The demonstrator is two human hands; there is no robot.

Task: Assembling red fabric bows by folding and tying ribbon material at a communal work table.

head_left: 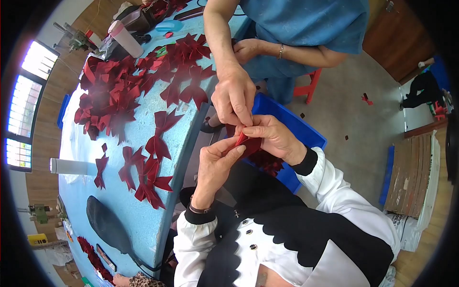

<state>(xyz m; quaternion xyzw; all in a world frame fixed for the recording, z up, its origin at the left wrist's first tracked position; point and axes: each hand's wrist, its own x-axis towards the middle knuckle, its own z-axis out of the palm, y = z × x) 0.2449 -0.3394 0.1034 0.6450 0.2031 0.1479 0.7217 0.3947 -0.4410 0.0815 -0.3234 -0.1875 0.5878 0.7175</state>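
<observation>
Between my two hands, in front of my chest, is a dark red ribbon bow (251, 146) with a brighter red fold showing. The fingers and thumb of my left hand (213, 165) pinch its left end. My right hand (276, 137) grips its upper right part, fingertips meeting the ribbon. From above, a co-worker's hand (234, 94) reaches down, its fingertips at the top of the ribbon beside my right fingers; whether it holds the ribbon is hidden. Just below and behind my right hand, a blue bin (301, 128) contains more dark red ribbon pieces.
To my left, a light blue table (165, 198) carries a heap of red bows (112, 93) and several loose bows (160, 136). A dark paddle-shaped thing (107, 222), a white cylinder (71, 166) and a pink-lidded bottle (125, 39) are there too. Stacked cardboard (409, 174) stands right.
</observation>
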